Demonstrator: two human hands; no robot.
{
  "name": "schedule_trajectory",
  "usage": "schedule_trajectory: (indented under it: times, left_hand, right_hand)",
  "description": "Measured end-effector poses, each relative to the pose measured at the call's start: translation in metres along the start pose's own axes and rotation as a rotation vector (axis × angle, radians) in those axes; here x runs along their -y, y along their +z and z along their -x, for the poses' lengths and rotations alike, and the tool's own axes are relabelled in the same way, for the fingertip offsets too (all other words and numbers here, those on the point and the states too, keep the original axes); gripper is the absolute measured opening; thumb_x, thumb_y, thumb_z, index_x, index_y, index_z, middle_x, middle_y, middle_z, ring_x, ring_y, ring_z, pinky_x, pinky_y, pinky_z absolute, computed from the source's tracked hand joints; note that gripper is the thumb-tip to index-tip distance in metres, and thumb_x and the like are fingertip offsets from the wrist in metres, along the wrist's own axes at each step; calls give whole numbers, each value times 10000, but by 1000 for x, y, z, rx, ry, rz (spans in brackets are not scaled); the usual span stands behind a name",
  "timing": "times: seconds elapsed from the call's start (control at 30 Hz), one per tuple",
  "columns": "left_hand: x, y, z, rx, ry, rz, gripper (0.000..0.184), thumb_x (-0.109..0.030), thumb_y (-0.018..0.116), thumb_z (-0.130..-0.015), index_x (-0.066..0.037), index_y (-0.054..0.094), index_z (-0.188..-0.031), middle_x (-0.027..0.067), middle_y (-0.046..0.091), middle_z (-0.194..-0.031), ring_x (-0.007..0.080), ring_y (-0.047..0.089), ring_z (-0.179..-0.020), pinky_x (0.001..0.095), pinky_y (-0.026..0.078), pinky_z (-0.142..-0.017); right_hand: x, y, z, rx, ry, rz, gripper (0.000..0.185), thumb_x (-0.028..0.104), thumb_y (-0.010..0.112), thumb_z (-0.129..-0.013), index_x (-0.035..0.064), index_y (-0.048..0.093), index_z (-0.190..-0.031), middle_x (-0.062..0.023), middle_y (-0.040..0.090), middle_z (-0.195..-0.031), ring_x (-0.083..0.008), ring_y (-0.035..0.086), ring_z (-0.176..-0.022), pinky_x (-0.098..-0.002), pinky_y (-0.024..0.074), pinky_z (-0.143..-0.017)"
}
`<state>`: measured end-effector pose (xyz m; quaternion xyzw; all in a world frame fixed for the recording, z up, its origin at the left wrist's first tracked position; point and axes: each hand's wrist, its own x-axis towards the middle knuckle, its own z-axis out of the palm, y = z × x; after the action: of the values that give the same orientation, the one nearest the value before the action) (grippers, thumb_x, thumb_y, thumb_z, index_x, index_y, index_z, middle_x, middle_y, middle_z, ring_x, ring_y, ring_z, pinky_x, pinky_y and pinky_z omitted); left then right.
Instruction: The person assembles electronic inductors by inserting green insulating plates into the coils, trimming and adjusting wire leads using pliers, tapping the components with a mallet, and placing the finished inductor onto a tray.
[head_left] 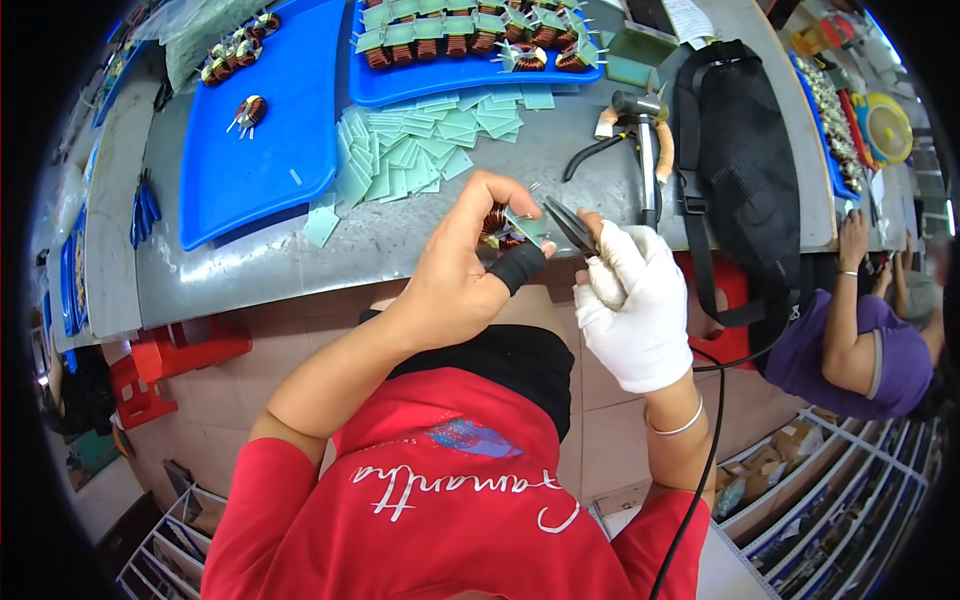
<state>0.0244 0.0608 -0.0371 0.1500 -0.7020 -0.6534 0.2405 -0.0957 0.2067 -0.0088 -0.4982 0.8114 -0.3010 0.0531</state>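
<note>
My left hand point(460, 265), with a black wrap on the thumb, is closed around a copper-wound coil point(495, 229) that has a pale green plate point(527, 228) against it. Thin metal leads stick out near the index fingertip. My right hand point(635, 300), in a white glove with bare fingertips, grips a pair of pliers point(572, 226). The pliers' jaws point up and left, close beside the plate. A loose heap of green plates point(400, 150) lies on the metal table point(300, 275) beyond my hands.
A blue tray point(265, 150) at left holds several coils; another blue tray point(375, 92) holds rows of coils with plates. A hammer point(646, 150), black-handled cutters point(590, 157) and a black bag point(745, 170) lie at right. Another person point(850, 350) sits at far right.
</note>
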Motion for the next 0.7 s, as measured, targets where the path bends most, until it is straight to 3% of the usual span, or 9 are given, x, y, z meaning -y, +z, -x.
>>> schedule_trajectory:
  times: [0.13, 0.2, 0.43, 0.5, 0.7]
  left_hand:
    - [-5, 0, -4, -7, 65, -26, 313, -30, 676, -833, -58, 465, -1064, 30, 493, -959, 100, 490, -791, 248, 434, -722]
    - [-6, -1, -5, 49, 24, 24, 366, 6, 702, -799, -85, 446, -1043, 34, 422, -1025, 106, 427, -898, 228, 390, -757]
    - [-16, -14, -6, 189, -11, -141, 293, 13, 675, -809, -75, 460, -987, 24, 442, -950, 110, 446, -854, 220, 375, -749]
    - [-17, -16, -7, 296, 15, -236, 260, 59, 608, -827, -57, 458, -1004, 24, 467, -949, 106, 479, -789, 264, 431, -670]
    - [-18, -5, -8, 92, -45, 5, 270, 12, 644, -831, -67, 449, -1001, 7, 450, -904, 81, 440, -766, 242, 402, -672]
  right_hand:
    - [3, 2, 1, -36, 32, -15, 454, 49, 642, -737, 110, 623, -1187, -97, 549, -859, -289, 565, -808, -394, 476, -704]
    - [2, 4, 1, 4, -1, 0, 444, 52, 644, -750, 110, 610, -1188, -92, 537, -825, -285, 569, -771, -390, 482, -662]
    - [5, -19, -2, 210, -51, 219, 390, 96, 632, -793, 110, 578, -1179, -94, 518, -785, -279, 579, -736, -381, 491, -608]
    - [3, -26, -2, 344, -32, 250, 375, 109, 624, -801, 106, 577, -1173, -105, 521, -785, -287, 580, -734, -389, 494, -621]
    - [2, -8, -1, 157, 22, -8, 439, 57, 610, -768, 113, 588, -1202, -105, 507, -780, -291, 563, -724, -409, 474, -625]
